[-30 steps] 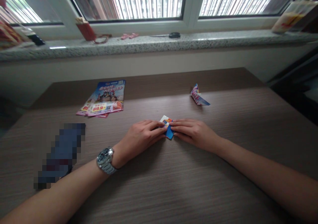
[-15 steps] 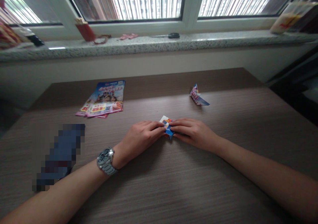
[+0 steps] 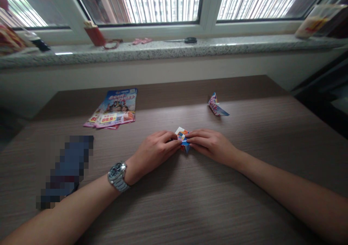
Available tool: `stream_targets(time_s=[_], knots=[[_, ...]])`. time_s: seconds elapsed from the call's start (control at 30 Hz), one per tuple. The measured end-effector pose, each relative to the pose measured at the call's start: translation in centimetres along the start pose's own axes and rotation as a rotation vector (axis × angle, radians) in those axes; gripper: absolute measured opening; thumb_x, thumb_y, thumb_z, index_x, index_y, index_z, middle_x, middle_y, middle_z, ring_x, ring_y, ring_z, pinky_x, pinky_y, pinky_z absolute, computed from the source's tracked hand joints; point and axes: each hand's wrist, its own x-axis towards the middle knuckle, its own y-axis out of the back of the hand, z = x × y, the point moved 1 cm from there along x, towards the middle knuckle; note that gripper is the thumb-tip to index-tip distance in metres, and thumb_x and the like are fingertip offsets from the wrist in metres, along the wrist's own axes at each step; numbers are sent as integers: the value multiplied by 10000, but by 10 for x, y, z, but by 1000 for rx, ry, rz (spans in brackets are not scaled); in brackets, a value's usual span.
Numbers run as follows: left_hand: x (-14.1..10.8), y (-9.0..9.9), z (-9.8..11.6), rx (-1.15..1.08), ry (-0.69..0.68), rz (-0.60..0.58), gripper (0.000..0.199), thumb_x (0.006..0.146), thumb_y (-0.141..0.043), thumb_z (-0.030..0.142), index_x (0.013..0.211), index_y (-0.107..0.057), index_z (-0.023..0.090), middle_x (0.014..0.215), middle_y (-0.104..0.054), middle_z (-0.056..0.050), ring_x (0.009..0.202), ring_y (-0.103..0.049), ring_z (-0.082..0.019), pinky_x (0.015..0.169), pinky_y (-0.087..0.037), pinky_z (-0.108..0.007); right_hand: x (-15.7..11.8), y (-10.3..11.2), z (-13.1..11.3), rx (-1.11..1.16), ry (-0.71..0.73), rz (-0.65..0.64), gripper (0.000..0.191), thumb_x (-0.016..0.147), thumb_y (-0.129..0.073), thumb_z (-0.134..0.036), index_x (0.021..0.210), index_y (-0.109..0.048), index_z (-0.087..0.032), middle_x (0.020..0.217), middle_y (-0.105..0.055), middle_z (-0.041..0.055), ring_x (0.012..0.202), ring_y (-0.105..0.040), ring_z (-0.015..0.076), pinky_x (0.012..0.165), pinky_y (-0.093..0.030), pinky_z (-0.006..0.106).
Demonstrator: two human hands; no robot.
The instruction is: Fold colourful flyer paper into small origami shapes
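A: Where's the folded paper (image 3: 184, 142)?
B: Between both hands, around mid-counter (image 3: 163, 201). Resting on it or just above, can't tell. White corner on the far side, blue part on the near side.
A: Fingers?
B: Left hand (image 3: 159, 147): narrow, tips closed on the paper's left edge. Right hand (image 3: 209, 142): same on the right edge. Thumbs partly hidden; can't judge pinch force.
A: How to do this step well?
B: Looks like a fold being worked on the near side. I'd pin the layers with the left, align edges before pressing, then run a right fingertip along the crease, middle outward. Small piece, probably several layers: grip lightly or they'll skew.
A: What else is out?
B: Second folded piece (image 3: 216, 105) beyond the right hand, leaflets (image 3: 116, 109) beyond the left. Both apart from the hands.
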Motion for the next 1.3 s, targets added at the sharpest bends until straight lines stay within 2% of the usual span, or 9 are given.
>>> stream_targets(time_s=[0.17,0.3,0.47,0.97,1.17,1.3], knots=[[1,-1,-2,-99,46,-4,216,1044,-519,283,1146,-700,228,1074,-689,-63,939,-649,-175,815,-529,-295,0,-1,0,-6,9,9,213,1000,-587,-240,1176,-706,-223,1197,-734,99,1120,-672,246,967,-563,426],[1,-3,-4,-141,92,10,207,1040,-524,282,1074,-716,211,1035,-688,-61,910,-651,-168,791,-518,-288,0,-3,2,22,-11,28,212,999,-585,-231,1175,-703,-219,1143,-737,100,1055,-675,237,919,-571,411],[1,-5,-4,-104,101,13,184,1023,-555,312,1046,-705,207,1037,-683,-66,916,-641,-182,809,-501,-313,0,-4,6,76,-60,90,182,1000,-582,-229,1120,-720,-222,1086,-746,97,1010,-692,230,884,-575,397],[0,-3,-9,-52,87,3,164,1020,-566,308,998,-697,213,998,-693,-41,865,-606,-178,777,-417,-320,4,-3,4,137,-139,80,124,1001,-591,-240,997,-706,-193,977,-730,80,914,-677,210,812,-539,337],[0,-5,-10,-137,173,16,169,1012,-586,324,967,-693,202,972,-698,-35,866,-620,-178,778,-417,-317,5,-3,2,186,-232,96,101,987,-618,-222,1046,-694,-193,962,-734,59,880,-681,191,781,-524,306],[2,-7,-11,-199,258,27,120,994,-616,306,1015,-668,199,933,-706,-23,847,-629,-177,777,-424,-311,6,-7,5,205,-324,135,83,952,-660,-184,1033,-671,-194,921,-727,32,804,-672,168,718,-510,275]])
